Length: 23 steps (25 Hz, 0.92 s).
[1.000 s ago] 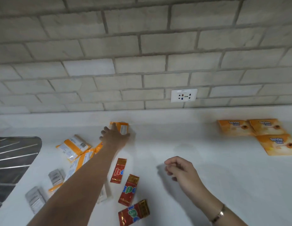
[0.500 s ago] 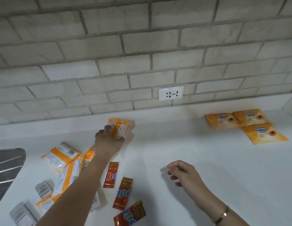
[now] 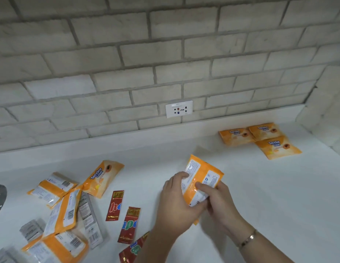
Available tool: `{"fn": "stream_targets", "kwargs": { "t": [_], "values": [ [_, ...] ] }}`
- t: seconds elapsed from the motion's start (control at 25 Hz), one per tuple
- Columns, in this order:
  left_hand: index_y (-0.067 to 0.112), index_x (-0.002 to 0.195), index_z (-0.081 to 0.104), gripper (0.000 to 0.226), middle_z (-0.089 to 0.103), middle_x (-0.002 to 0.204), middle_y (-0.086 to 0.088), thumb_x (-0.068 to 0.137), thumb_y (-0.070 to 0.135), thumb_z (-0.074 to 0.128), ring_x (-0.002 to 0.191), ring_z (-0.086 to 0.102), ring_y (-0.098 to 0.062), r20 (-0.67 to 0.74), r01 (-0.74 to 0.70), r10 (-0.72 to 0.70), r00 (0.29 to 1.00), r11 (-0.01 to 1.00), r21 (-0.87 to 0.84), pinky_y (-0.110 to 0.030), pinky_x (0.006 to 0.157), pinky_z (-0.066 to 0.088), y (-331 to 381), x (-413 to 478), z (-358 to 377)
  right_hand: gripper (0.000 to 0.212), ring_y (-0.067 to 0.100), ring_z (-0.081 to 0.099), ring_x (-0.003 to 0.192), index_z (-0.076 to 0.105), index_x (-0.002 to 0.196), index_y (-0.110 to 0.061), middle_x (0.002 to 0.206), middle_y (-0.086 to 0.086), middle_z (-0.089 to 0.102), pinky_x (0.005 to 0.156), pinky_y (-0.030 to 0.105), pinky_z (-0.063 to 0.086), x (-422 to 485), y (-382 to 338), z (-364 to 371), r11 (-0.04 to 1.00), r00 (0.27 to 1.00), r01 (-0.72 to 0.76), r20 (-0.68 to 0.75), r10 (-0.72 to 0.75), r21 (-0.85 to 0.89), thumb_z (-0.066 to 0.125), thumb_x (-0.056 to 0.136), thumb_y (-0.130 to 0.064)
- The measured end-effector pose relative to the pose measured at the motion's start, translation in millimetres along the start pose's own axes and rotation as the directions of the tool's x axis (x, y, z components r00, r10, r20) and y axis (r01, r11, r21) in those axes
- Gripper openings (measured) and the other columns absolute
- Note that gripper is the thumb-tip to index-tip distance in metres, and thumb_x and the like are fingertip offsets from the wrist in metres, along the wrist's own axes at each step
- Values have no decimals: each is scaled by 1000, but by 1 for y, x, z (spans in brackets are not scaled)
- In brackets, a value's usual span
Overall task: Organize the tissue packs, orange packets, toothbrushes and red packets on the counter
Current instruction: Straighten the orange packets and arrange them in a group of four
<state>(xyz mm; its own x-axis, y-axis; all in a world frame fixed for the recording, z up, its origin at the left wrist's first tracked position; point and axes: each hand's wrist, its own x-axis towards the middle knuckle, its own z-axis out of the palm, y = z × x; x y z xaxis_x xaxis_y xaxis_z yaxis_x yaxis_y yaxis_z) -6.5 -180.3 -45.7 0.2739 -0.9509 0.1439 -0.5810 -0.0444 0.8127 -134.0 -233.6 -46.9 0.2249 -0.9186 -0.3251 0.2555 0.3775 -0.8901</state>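
- Orange packet (image 3: pixel 202 180): glossy plastic film.
- Red packets (image 3: pixel 114 205): shiny, crinkled foil-like wrap.
- Counter (image 3: pixel 260 196): smooth, white, matt.
- Wall (image 3: pixel 127 54): rough brick is seen.
- Bracelet (image 3: pixel 248 240): metal.

Orange packets (image 3: pixel 202 179): eight show in all, with three grouped at the upper right (image 3: pixel 260 138), one held at centre, and four in the heap at lower left (image 3: pixel 62 211). Red packets (image 3: pixel 114 205): three, bottom centre. Grey tissue packs (image 3: pixel 32 229): at least three at lower left, partly covered, so the count is unsure.
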Motion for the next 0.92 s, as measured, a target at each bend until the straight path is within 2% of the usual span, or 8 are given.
{"fn": "stream_targets", "kwargs": {
  "t": [0.16,0.24,0.32,0.4,0.56,0.68,0.8,0.92],
  "values": [
    [40,121,56,55,63,122,18,79,73,68,118,59,-10,58,297,-295,954,890,-347,-27,93,48,-3,-8,12,26,33,76,100,78,105,-14,101,6,81,96,52,58,-5,-11,-31,943,980,194,6,-200,-269,73,86,2],
    [25,115,67,48,71,124,-5,93,64,52,112,66,-24,288,566,-518,805,529,-632,-35,91,50,-3,-5,12,28,20,73,108,81,99,-24,104,-5,80,103,42,50,-6,-17,-47,785,897,442,203,-393,-434,81,82,-2],
    [8,118,73,57,72,124,-19,100,55,45,110,70,-34,574,694,-420,703,226,-684,-46,95,52,6,-5,9,15,13,55,136,82,96,-34,125,-15,72,122,45,22,-7,-18,-60,465,723,689,479,-498,-556,85,82,-29],
    [5,127,69,48,70,128,-23,104,40,47,118,67,-39,626,689,-304,718,182,-702,-57,105,49,15,-7,10,15,19,26,155,82,92,-41,151,-17,52,125,46,6,-7,-13,-73,331,672,735,573,-469,-592,82,80,-49],
    [3,128,66,34,71,123,-25,100,17,56,116,68,-43,512,590,-310,801,263,-763,-61,106,48,21,-7,22,44,8,37,148,78,109,-42,159,-3,42,111,17,39,-18,-4,-76,694,831,555,351,-432,-458,79,87,-4],
    [3,128,65,31,74,120,-22,102,15,54,111,72,-38,424,530,-367,828,266,-805,-49,92,59,25,-4,30,41,19,71,106,70,125,-27,125,10,70,80,27,57,-20,-7,-80,955,970,233,-27,-242,-185,56,100,3],
    [7,133,62,33,74,122,-15,100,9,59,111,73,-31,278,402,-423,863,239,-884,-38,81,63,33,-6,46,25,32,69,76,66,117,-5,92,16,71,71,42,57,-19,-24,-90,976,992,-107,-48,118,191,55,102,-22],
    [9,130,64,35,76,119,-10,97,-1,60,110,73,-28,245,369,-471,847,190,-910,-39,89,59,51,-20,71,39,31,70,74,63,125,-5,91,16,74,72,43,59,-19,-33,-104,983,992,-127,-8,129,129,72,89,-14]
  ]
}}
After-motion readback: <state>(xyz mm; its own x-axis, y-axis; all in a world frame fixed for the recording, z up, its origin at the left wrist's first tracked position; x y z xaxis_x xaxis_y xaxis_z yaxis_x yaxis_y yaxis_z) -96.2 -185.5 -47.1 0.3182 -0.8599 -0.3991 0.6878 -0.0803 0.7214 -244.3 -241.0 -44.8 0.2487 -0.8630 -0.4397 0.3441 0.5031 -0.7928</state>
